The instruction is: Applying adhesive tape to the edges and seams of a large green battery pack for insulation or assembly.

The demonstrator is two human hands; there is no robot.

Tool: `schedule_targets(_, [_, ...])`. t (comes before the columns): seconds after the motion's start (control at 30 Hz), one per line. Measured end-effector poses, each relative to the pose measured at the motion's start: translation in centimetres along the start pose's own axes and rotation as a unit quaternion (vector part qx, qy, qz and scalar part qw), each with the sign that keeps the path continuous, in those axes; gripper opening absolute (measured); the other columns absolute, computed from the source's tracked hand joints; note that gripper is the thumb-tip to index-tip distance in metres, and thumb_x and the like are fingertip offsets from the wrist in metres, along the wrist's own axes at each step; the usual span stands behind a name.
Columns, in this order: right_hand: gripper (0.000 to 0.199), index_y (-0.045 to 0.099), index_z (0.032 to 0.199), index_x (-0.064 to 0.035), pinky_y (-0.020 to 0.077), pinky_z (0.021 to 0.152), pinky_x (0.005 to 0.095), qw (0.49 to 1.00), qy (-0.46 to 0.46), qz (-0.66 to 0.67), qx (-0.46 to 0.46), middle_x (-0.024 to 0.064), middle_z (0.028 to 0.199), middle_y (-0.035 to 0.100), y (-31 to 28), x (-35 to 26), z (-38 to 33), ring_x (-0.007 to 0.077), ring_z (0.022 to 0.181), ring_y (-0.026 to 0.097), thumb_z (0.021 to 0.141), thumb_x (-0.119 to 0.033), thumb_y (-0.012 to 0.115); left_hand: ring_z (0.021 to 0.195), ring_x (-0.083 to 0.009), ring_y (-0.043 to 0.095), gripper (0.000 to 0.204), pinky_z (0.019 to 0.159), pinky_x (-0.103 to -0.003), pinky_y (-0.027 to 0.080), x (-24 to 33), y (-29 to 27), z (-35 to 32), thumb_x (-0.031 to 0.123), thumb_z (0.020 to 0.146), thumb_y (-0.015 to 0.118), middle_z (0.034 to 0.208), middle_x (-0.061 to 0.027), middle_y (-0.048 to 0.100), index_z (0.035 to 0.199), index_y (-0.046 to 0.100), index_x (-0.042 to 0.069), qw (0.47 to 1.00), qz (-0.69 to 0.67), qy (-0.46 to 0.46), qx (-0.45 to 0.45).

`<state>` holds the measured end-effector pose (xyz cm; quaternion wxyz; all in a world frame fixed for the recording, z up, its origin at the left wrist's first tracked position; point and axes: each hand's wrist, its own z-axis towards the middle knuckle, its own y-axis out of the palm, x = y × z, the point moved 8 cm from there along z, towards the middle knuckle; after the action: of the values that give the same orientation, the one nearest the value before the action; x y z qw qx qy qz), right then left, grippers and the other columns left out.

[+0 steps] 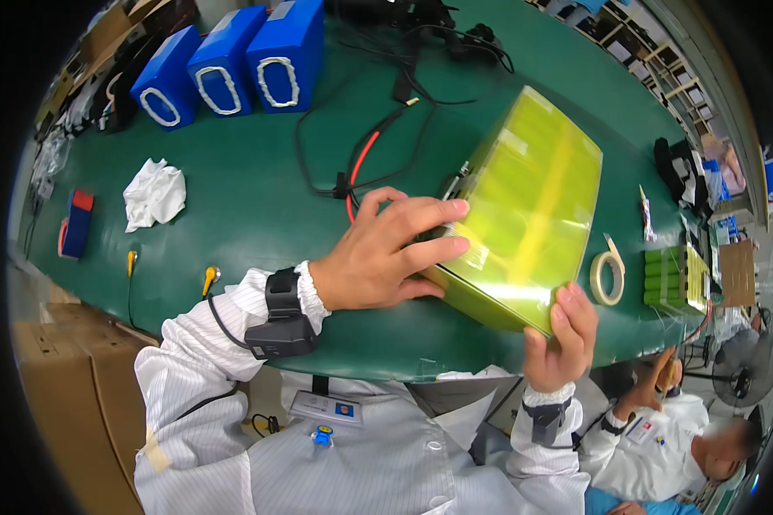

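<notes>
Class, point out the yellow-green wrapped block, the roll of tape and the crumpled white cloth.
Yellow-green wrapped block (532, 202), head view, top face.
Roll of pale tape (607, 276), head view, its ring.
Crumpled white cloth (154, 195), head view, middle.

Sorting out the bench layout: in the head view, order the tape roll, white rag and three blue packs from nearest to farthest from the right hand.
From the right hand:
1. Tape roll, just to its right.
2. White rag, far left.
3. Blue packs, back left.

The left hand (385, 257) covers the near left corner of the yellow-green pack (528, 210), whose underside cannot be seen. The right hand (563, 339) hides part of its front edge. Black cables (378, 129) run out of view past the table's (258, 189) far edge. Small items at right (687, 275) blur toward the rim.
</notes>
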<state>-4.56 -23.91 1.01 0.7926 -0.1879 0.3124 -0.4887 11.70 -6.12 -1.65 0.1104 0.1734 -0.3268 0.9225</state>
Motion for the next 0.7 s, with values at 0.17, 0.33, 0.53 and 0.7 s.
schedule_targets(0.17, [0.039, 0.067, 0.117, -0.0017, 0.0523, 0.098, 0.046, 1.0, -0.009, 0.007, 0.013, 0.0172, 0.123, 0.066, 0.1, 0.2, 0.5, 0.04, 0.117, 0.062, 0.082, -0.012, 0.082, 0.126, -0.0349, 0.05, 0.074, 0.097, -0.051, 0.04, 1.3, 0.0, 0.0, 0.024, 0.065, 0.091, 0.149, -0.0161, 0.044, 0.13, 0.056, 0.032, 0.995, 0.097, 0.035, -0.008])
schedule_targets(0.33, [0.04, 0.068, 0.114, -0.0005, 0.0534, 0.095, 0.0451, 0.999, -0.021, 0.009, 0.035, 0.0169, 0.121, 0.068, 0.0, 0.3, 1.1, 0.0392, 0.116, 0.063, 0.079, -0.009, 0.083, 0.137, -0.0342, 0.042, 0.061, 0.112, -0.054, 0.028, 4.6, 1.0, -0.5, 0.026, 0.081, 0.079, 0.151, -0.0064, 0.043, 0.135, 0.054, 0.041, 0.947, 0.295, 0.128, 0.009])
schedule_targets(0.53, [0.037, 0.068, 0.11, 0.0016, 0.0546, 0.094, 0.0443, 0.998, -0.028, 0.018, 0.046, 0.0159, 0.119, 0.068, 0.0, 0.2, 0.8, 0.0384, 0.115, 0.064, 0.077, -0.008, 0.084, 0.141, -0.0301, 0.039, 0.05, 0.117, -0.052, 0.018, 5.3, 2.1, 0.1, 0.025, 0.086, 0.073, 0.152, -0.0002, 0.045, 0.129, 0.063, 0.047, 0.932, 0.333, 0.097, -0.104])
schedule_targets(0.7, [0.037, 0.068, 0.108, 0.002, 0.0548, 0.094, 0.0439, 0.998, -0.035, 0.015, 0.057, 0.0158, 0.118, 0.068, -0.2, -0.2, 1.0, 0.038, 0.115, 0.064, 0.077, -0.007, 0.084, 0.141, -0.0287, 0.037, 0.048, 0.118, -0.051, 0.017, 5.2, 2.6, 0.2, 0.028, 0.086, 0.073, 0.15, -0.0001, 0.046, 0.128, 0.064, 0.05, 0.951, 0.287, 0.094, -0.062])
